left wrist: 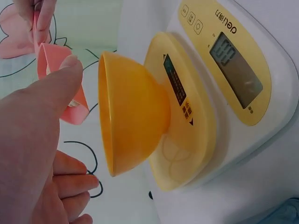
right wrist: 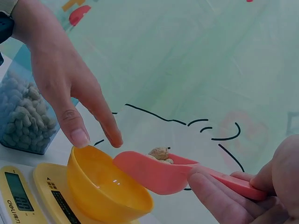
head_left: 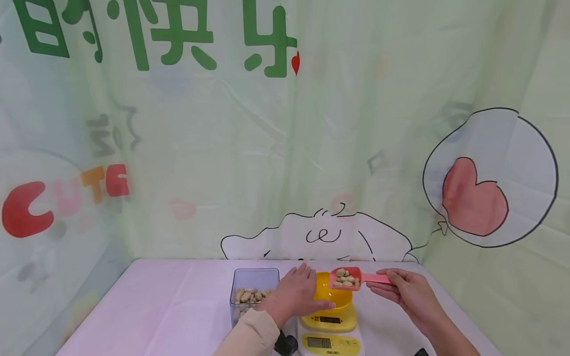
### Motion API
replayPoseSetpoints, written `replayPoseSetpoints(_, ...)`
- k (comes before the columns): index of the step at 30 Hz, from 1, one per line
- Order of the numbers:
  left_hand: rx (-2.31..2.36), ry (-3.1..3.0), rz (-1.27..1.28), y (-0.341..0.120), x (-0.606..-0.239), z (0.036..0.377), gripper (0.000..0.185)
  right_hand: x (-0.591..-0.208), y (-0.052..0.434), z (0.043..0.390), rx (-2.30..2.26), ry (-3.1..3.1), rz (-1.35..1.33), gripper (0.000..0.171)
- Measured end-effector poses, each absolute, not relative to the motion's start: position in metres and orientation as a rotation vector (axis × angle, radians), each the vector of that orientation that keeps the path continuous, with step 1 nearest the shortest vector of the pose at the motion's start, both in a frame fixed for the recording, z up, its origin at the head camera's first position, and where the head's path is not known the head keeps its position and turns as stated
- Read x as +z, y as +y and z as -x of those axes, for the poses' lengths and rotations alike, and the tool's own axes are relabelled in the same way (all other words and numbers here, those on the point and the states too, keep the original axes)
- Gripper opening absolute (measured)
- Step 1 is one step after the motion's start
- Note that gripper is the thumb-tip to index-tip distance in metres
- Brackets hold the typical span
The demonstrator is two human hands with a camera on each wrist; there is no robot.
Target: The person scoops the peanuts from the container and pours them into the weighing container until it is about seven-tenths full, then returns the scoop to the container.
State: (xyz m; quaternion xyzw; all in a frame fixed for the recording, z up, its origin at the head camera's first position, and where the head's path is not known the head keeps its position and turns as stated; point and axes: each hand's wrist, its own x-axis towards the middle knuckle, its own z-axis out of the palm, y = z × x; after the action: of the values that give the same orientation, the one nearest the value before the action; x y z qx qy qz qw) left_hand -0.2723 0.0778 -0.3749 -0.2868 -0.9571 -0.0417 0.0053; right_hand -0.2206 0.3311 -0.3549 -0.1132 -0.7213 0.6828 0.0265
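My right hand [head_left: 411,295] grips the handle of a pink scoop [right wrist: 159,175] between thumb and fingers. Several peanuts in their shells [head_left: 346,278] lie in the scoop, whose front end is over the rim of a yellow bowl [left wrist: 133,112]. The bowl stands on the yellow platform of a white kitchen scale [head_left: 331,341], and its inside looks bare in the right wrist view. My left hand [head_left: 296,291] is beside the bowl with fingers extended, the thumb close over its rim. In the left wrist view the left thumb partly hides the scoop.
A clear plastic box [head_left: 255,277] holding many peanuts [right wrist: 28,116] stands left of the scale, partly behind the left forearm. The table [head_left: 169,301] has a pale cover. A printed curtain [head_left: 311,148] hangs along the back and sides.
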Motion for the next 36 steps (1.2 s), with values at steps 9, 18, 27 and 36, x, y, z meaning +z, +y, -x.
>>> replayPoseSetpoints(9, -0.071, -3.046, 0.824, 0.081, -0.379, 0.273, 0.093, -0.355, 0.323, 0.220, 1.913, -2.371, 0.308, 0.042)
replayPoseSetpoints(18, 0.038, -3.027, 0.807, 0.083, -0.385, 0.274, 0.086, -0.355, 0.317, 0.223, 1.737, -2.489, 0.240, 0.036)
replayPoseSetpoints(27, 0.078, -2.995, 0.797, 0.083, -0.384, 0.272, 0.085, -0.348, 0.306, 0.220, 1.570, -2.543, 0.179, 0.031)
replayPoseSetpoints(36, 0.057, -3.015, 0.789, 0.084, -0.383, 0.272, 0.085, -0.348, 0.302, 0.220, 1.554, -2.550, 0.190, 0.030)
